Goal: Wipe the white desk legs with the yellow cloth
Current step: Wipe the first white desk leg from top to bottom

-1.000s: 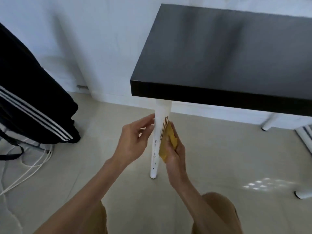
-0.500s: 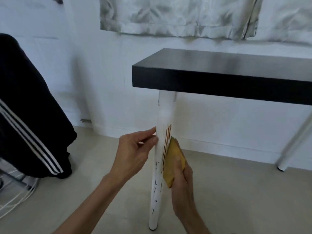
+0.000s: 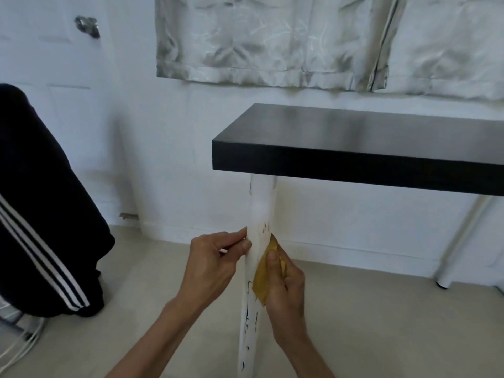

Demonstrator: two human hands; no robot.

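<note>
A folded yellow cloth (image 3: 262, 276) is pressed flat against the right side of a white desk leg (image 3: 259, 211), about halfway down it. The person's right hand (image 3: 285, 294) grips the cloth, thumb on top and fingers curled behind it. The left hand (image 3: 214, 264) is on the other side of the same leg. Its fingers are bent and their tips touch the leg's left edge. I cannot tell whether this hand actually grasps the leg or only rests against it.

The leg is round and upright, and it is scribbled with dark marks above and below the cloth. It supports the near left corner of a black desk top (image 3: 354, 148). A second white leg (image 3: 461, 241) stands farther back on the right, near the white wall.

A pale, shiny curtain (image 3: 272, 39) hangs on the wall above the desk. To the left is a white door with a metal knob (image 3: 87, 26). Dark trousers with white stripes (image 3: 41, 214) hang at the far left, above white cables (image 3: 19, 347) on the beige floor (image 3: 381, 323).
</note>
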